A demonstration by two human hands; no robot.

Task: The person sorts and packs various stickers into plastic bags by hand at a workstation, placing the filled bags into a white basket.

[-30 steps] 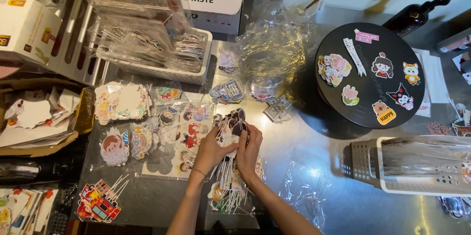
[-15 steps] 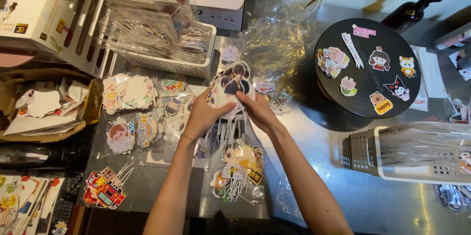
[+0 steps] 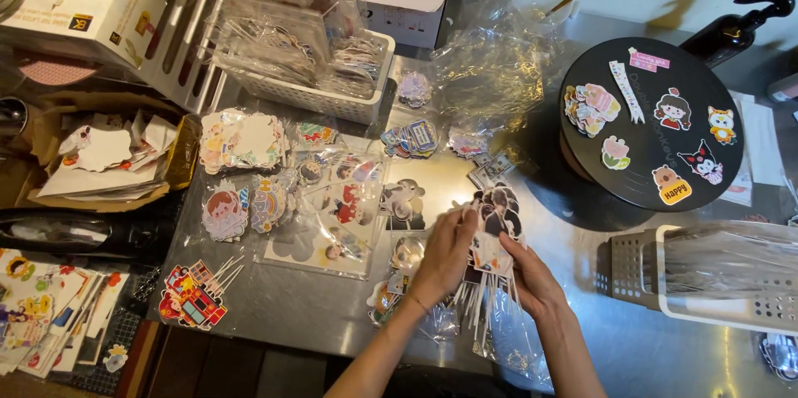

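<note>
My left hand and my right hand together hold a bunch of cartoon-figure paper toppers on white sticks over a shiny metal table. The left fingers pinch the bunch's left edge and the right hand supports it from below right. Its white sticks hang down toward me, over a clear plastic bag. More sticker and topper piles lie just left of the left hand.
A round black lid with stickers stands at the right, a pump bottle behind it. White baskets sit at the back left and at the right. Crumpled clear bags lie behind. Cardboard boxes and paper scraps crowd the left.
Both hands with the topper bunch have moved right and nearer to me since half a second ago, when they held it raised farther back over the sticker piles.
</note>
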